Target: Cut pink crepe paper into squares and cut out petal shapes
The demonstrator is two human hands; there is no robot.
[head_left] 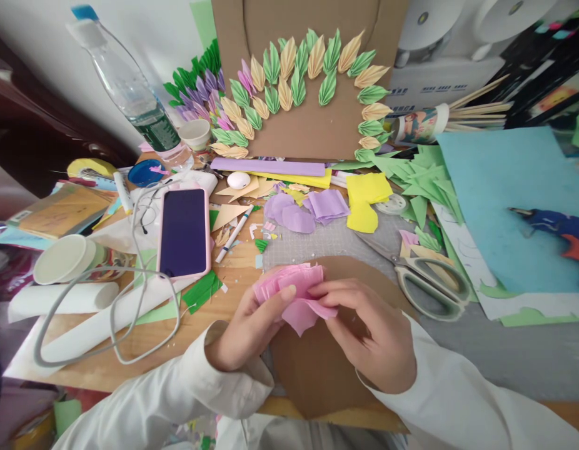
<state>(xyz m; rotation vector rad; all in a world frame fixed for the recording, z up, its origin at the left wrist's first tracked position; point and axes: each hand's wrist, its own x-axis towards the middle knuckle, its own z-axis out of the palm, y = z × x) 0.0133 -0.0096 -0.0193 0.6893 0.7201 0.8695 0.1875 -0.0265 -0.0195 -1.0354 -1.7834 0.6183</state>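
Pink crepe paper pieces (301, 314), stacked and partly fanned out, are held between both hands near the table's front edge. My left hand (252, 322) is closed on the stack, its thumb pressed across the top. On the other side, my right hand (374, 328) pinches a loose edge of the same paper between thumb and fingers. Below the hands lies a brown cardboard sheet (308, 375). Just beyond are purple paper pieces (296, 217) and yellow paper pieces (364, 212). Grey-handled scissors (430, 284) rest to the right of my right hand.
A cardboard panel (303, 131) edged with folded paper leaves stands at the back. Leftward lie a phone (184, 232), a looped cable (114, 312), a paper cup (59, 259) and an upright bottle (144, 106). A glue gun (556, 225) rests on blue sheets (496, 181) at right.
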